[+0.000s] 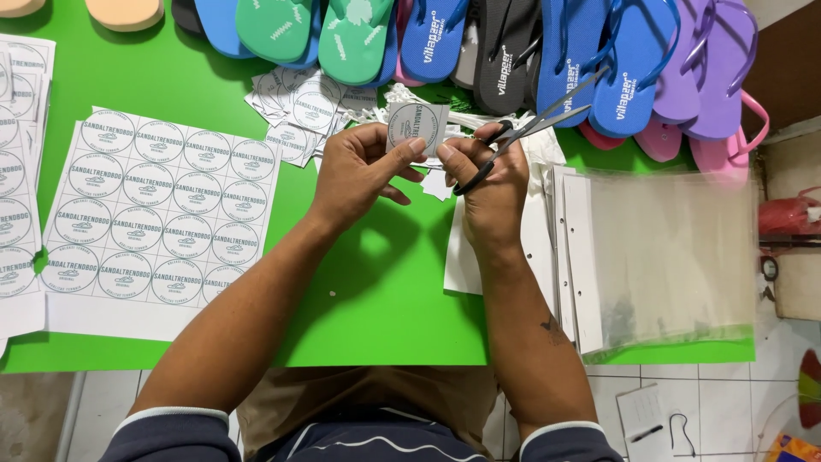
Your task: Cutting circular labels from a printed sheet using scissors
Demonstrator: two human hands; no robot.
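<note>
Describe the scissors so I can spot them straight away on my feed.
Start at the green table and go up to the row of flip-flops along its far edge. Just below them, the right hand holds the scissors: black handles, open silver blades pointing up-right over a blue sandal, beside the cut paper label.

surface: green table (368, 291)
left: label sheet (158, 214) of round printed labels, more sheets (17, 171) at the edge
far side: cut labels (299, 107) in a heap, flip-flops (513, 43) in a row
right: clear bags (667, 257) stacked beside white paper (462, 257)
</note>
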